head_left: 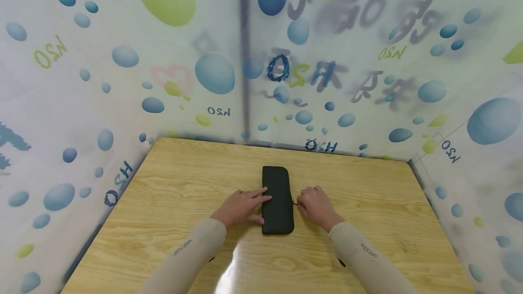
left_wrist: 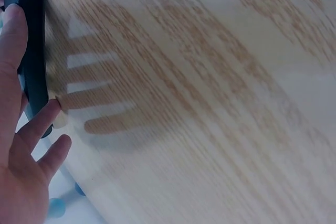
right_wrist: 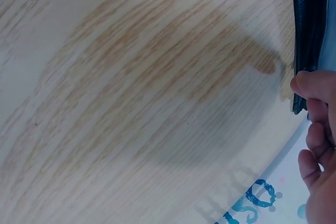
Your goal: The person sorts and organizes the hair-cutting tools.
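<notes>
A black zippered case point(head_left: 277, 208) lies flat on the wooden table, its long sides running away from me. My left hand point(head_left: 241, 208) rests on its left edge, the spread fingertips on the top and the thumb low by the edge. In the left wrist view the case point(left_wrist: 34, 51) shows at the far left, with the fingers against its side. On the other side my right hand point(head_left: 315, 204) pinches the small zipper pull point(head_left: 295, 203) between thumb and curled fingers. The right wrist view shows the case's zippered edge point(right_wrist: 308, 35) beside that hand point(right_wrist: 321, 129).
The wooden table point(head_left: 184, 171) has rounded far corners. Behind it and on both sides stand pale walls point(head_left: 220, 35) printed with blue and green bubbles and lettering. A bright light reflection lies on the wood near the left forearm.
</notes>
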`<control>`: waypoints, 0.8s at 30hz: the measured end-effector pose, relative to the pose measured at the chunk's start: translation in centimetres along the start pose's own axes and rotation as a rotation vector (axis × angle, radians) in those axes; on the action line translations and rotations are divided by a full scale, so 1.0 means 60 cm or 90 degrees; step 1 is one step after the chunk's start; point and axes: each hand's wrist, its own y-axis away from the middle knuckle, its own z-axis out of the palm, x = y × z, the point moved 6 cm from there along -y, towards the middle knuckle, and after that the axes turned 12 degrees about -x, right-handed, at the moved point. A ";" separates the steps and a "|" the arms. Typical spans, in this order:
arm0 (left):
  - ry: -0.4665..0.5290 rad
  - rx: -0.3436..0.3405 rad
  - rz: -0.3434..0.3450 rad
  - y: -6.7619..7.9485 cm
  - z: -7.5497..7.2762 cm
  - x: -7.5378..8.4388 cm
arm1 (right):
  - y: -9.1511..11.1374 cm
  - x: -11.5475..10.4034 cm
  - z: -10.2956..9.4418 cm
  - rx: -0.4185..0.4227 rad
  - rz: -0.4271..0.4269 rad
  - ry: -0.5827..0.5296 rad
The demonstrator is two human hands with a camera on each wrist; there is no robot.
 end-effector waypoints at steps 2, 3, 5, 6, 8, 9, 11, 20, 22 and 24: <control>-0.007 0.003 0.000 -0.001 0.001 0.000 | 0.001 0.000 0.003 -0.002 -0.003 0.008; -0.009 0.005 0.001 -0.001 0.001 0.000 | 0.001 0.000 0.003 -0.003 -0.005 0.015; -0.016 0.008 0.001 -0.001 0.001 0.001 | 0.004 -0.001 0.003 -0.001 -0.014 0.019; -0.019 0.009 0.002 -0.001 0.001 0.001 | 0.005 -0.001 0.003 0.000 -0.019 0.020; -0.024 0.010 0.002 -0.001 0.001 0.001 | 0.009 -0.003 0.002 0.006 -0.029 0.023; -0.025 0.011 0.002 -0.002 0.002 0.001 | 0.010 -0.003 0.001 0.008 -0.034 0.022; -0.029 0.011 0.002 -0.002 0.003 0.000 | 0.013 -0.004 0.000 0.014 -0.044 0.019; -0.057 0.028 0.001 0.000 0.001 0.002 | 0.028 -0.011 -0.004 0.033 -0.085 0.015; -0.060 0.030 0.001 0.002 0.001 0.003 | 0.030 -0.012 -0.003 0.034 -0.092 0.016; -0.059 0.032 0.001 0.003 -0.001 0.003 | 0.032 -0.013 -0.002 0.034 -0.097 0.014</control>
